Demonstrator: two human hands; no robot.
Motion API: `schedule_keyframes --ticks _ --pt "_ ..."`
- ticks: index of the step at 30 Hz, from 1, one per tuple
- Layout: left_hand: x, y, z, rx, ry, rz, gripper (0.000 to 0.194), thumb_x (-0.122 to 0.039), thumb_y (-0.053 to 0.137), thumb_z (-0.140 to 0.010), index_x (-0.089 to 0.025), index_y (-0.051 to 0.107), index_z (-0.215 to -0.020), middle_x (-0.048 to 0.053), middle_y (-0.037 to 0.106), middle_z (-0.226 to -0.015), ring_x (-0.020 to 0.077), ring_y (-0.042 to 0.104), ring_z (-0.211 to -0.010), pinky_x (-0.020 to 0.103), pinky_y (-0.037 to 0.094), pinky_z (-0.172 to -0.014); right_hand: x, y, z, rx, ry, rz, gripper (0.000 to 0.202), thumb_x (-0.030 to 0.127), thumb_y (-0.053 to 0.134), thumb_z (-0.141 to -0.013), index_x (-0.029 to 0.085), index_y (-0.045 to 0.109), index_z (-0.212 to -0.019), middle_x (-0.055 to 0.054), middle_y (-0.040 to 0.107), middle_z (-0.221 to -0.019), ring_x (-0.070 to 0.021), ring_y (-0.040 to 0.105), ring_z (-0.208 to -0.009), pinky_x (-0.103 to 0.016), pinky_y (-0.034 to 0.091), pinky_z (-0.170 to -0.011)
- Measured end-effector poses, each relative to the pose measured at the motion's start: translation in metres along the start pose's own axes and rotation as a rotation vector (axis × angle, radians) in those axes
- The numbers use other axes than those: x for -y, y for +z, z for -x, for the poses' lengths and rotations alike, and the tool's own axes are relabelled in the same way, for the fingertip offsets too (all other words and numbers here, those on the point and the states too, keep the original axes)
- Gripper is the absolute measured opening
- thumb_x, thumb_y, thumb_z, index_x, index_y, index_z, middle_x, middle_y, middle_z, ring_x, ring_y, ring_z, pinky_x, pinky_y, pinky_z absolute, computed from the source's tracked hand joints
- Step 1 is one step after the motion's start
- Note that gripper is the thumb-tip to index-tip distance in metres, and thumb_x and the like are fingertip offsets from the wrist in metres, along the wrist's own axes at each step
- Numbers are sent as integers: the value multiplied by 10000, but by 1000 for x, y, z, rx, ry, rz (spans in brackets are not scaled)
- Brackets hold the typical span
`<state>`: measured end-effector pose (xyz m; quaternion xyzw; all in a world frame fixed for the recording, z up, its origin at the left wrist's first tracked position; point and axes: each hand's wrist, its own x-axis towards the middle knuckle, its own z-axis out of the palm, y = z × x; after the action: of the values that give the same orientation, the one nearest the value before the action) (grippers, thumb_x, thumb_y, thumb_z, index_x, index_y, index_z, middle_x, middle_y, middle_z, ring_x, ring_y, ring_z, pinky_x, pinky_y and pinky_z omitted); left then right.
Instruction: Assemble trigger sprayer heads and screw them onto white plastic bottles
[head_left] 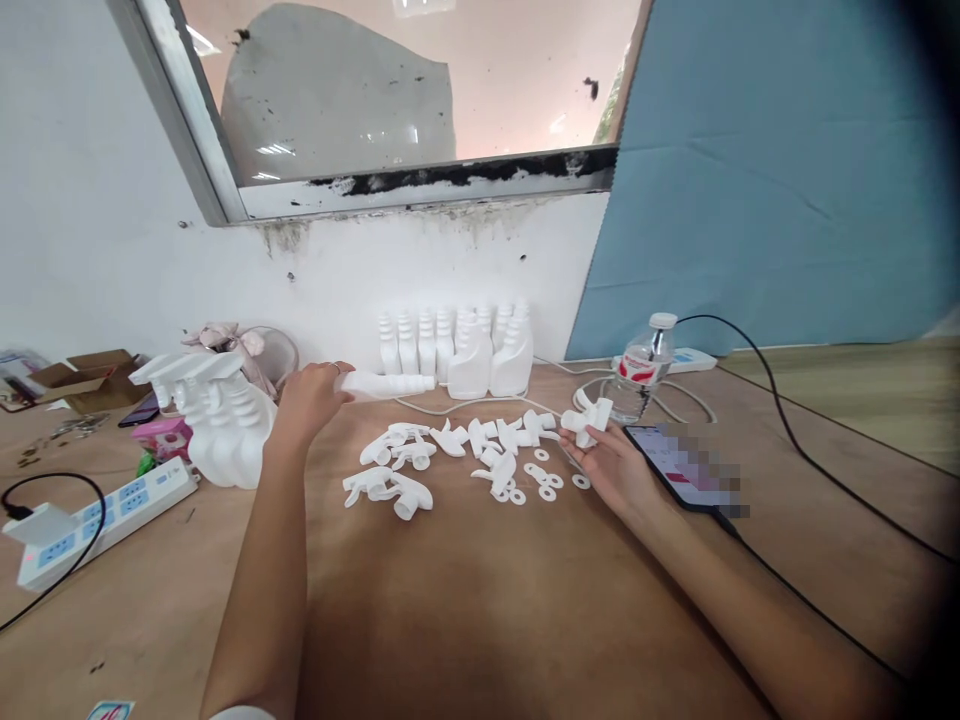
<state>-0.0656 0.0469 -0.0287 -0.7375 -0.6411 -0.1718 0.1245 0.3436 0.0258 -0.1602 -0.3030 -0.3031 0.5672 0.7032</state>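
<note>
My left hand [313, 398] is closed around the base of a white spray bottle [386, 384], which lies tilted on its side with the neck to the right. In my right hand [611, 465] is a white trigger spray head [587, 420], gripped by the fingers. Between the hands, several loose spray heads [409, 494] lie scattered on the table. Several white ring washers [547, 493] are spread near my right hand. At the back, several white bottles [512, 360] without spray heads stand in rows. Left of my left arm, bottles with spray heads [229, 420] stand grouped.
A clear water bottle [643, 370] and a phone [686, 470] with a cable are on the right. A power strip [112, 525], a pink box [163, 438] and a cardboard box [94, 380] lie left. A wall with a window [420, 100] rises behind the table.
</note>
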Motion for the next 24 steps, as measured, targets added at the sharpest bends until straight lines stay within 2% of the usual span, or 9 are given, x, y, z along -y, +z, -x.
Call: schedule_keyframes --ticks 9,14,20,24 --pt "-8 -6 2 4 51 49 368 -240 586 -812 -198 622 -1176 88 677 -1111 286 602 -1050 364 445 -870 -2 5 2 8 -33 87 268 194 781 -621 241 579 -792 45 687 -837 -166 686 -847 -319 561 -810" --pt "-30 -14 8 49 111 144 330 -236 601 -800 -228 655 -1126 54 695 -1039 264 624 -982 338 446 -855 -4 16 10 45 -92 181 320 209 795 -629 239 580 -864 19 699 -874 -168 690 -767 -310 578 -733" --pt "-68 -23 24 187 243 388 342 -373 648 -774 -303 671 -1108 18 707 -986 251 635 -903 307 452 -740 8 62 28 143 -245 306 414 237 775 -685 276 586 -1051 6 706 -929 -158 673 -665 -291 566 -639" --pt "-80 -29 28 289 266 541 405 -445 679 -735 -283 653 -1105 26 702 -988 237 638 -885 293 461 -703 32 98 27 233 -373 244 346 238 769 -690 271 619 -1000 15 702 -914 -136 626 -616 -262 519 -531"
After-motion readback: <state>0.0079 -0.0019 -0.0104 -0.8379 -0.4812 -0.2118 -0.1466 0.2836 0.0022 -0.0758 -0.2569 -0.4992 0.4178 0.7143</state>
